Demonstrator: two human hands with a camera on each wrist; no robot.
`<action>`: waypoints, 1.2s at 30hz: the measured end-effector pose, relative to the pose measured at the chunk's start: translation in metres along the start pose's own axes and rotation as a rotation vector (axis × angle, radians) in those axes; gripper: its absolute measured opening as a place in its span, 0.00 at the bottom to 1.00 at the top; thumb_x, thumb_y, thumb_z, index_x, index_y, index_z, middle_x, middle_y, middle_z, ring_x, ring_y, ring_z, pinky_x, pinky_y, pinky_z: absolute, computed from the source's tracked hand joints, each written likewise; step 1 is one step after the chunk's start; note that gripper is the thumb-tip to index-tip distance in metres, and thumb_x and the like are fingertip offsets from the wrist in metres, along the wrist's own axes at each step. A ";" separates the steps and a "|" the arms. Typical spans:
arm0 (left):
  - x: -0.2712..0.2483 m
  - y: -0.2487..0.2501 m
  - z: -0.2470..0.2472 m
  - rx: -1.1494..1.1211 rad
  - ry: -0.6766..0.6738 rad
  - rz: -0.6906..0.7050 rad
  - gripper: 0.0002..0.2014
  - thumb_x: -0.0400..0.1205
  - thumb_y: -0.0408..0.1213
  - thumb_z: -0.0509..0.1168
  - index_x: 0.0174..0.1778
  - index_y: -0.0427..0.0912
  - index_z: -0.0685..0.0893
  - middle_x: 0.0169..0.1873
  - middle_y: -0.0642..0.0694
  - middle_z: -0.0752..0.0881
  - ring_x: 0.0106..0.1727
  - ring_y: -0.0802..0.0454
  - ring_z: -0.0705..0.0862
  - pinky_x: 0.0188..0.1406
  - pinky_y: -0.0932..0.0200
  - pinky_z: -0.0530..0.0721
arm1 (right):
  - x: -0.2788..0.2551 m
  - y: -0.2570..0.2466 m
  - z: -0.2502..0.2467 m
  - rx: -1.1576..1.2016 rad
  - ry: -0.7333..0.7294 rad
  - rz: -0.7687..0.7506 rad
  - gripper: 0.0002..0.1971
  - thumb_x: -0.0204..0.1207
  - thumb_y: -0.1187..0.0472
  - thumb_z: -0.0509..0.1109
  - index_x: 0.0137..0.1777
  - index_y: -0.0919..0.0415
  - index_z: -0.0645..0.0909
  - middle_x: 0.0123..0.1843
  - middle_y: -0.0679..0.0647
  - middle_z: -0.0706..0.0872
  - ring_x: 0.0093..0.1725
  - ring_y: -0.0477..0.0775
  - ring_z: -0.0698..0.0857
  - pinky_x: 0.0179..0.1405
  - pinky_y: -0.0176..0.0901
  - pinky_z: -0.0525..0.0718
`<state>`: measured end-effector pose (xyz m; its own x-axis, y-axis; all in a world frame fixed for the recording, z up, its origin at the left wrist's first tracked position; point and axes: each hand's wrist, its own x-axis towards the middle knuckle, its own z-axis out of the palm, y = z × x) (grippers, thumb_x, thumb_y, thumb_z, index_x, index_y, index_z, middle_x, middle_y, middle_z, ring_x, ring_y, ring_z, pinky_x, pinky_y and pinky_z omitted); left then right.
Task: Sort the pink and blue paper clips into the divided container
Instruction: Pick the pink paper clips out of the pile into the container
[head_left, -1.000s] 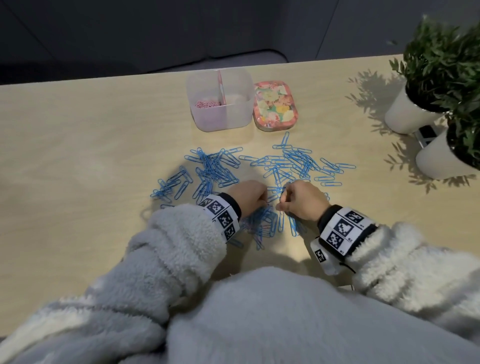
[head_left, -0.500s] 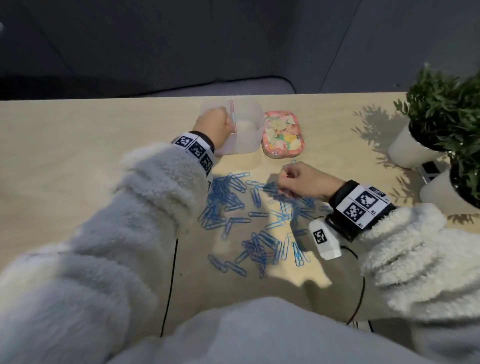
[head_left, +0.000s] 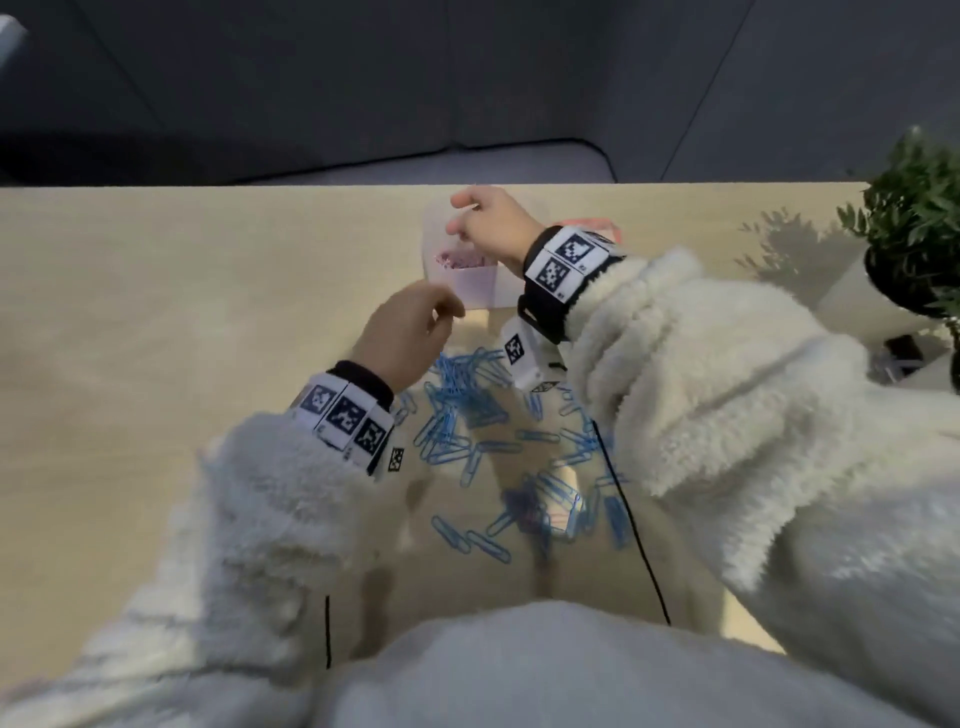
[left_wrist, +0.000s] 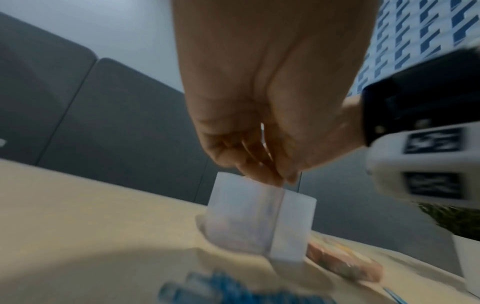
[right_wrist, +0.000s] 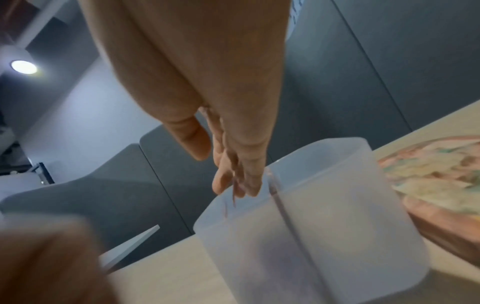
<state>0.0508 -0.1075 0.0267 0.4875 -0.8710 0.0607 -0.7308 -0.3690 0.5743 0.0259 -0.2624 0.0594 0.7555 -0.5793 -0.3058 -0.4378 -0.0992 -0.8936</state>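
Observation:
A translucent divided container (head_left: 475, 288) stands at the far middle of the table, with pink clips (head_left: 462, 258) in its left compartment. My right hand (head_left: 457, 215) hovers over that compartment, fingers straight and thumb apart (right_wrist: 233, 185). A thin pink clip (right_wrist: 233, 193) hangs just below its fingertips, and whether it still touches them is unclear. My left hand (head_left: 447, 312) is in front of the container (left_wrist: 259, 218), fingers loosely curled with nothing seen in them (left_wrist: 272, 179). Blue clips (head_left: 467, 405) lie scattered on the table under both wrists.
A floral tin (right_wrist: 441, 174) lies right of the container, mostly hidden by my right wrist in the head view. Potted plants (head_left: 914, 218) in white pots (head_left: 852, 291) stand at the right edge. A black cable (head_left: 639, 545) runs across the near clips.
My left hand has drawn back from the container toward the blue clips. My right hand has lifted from the pile and reached over the container's left compartment.

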 end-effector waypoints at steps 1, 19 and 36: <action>-0.016 0.000 0.005 -0.015 -0.120 -0.018 0.09 0.81 0.30 0.59 0.50 0.38 0.83 0.45 0.47 0.82 0.43 0.49 0.79 0.45 0.58 0.75 | 0.001 0.002 0.004 -0.013 -0.035 0.017 0.22 0.78 0.72 0.54 0.74 0.69 0.65 0.55 0.65 0.77 0.40 0.56 0.84 0.54 0.52 0.85; -0.100 0.026 0.075 -0.024 -0.556 0.087 0.07 0.76 0.31 0.68 0.49 0.38 0.83 0.48 0.40 0.84 0.47 0.46 0.82 0.49 0.54 0.79 | -0.199 0.179 -0.033 -0.699 -0.320 -0.172 0.10 0.74 0.63 0.67 0.54 0.55 0.83 0.52 0.54 0.76 0.46 0.55 0.80 0.50 0.48 0.79; -0.105 0.019 0.065 0.170 -0.386 0.035 0.09 0.78 0.41 0.66 0.51 0.43 0.84 0.50 0.42 0.82 0.55 0.45 0.78 0.52 0.51 0.76 | -0.184 0.154 0.009 -0.748 -0.252 -0.168 0.05 0.69 0.61 0.69 0.44 0.57 0.83 0.48 0.54 0.83 0.52 0.56 0.81 0.48 0.47 0.77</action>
<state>-0.0449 -0.0441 -0.0219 0.2697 -0.9297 -0.2509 -0.8280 -0.3569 0.4324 -0.1768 -0.1639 -0.0248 0.8885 -0.3177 -0.3310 -0.4513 -0.7356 -0.5052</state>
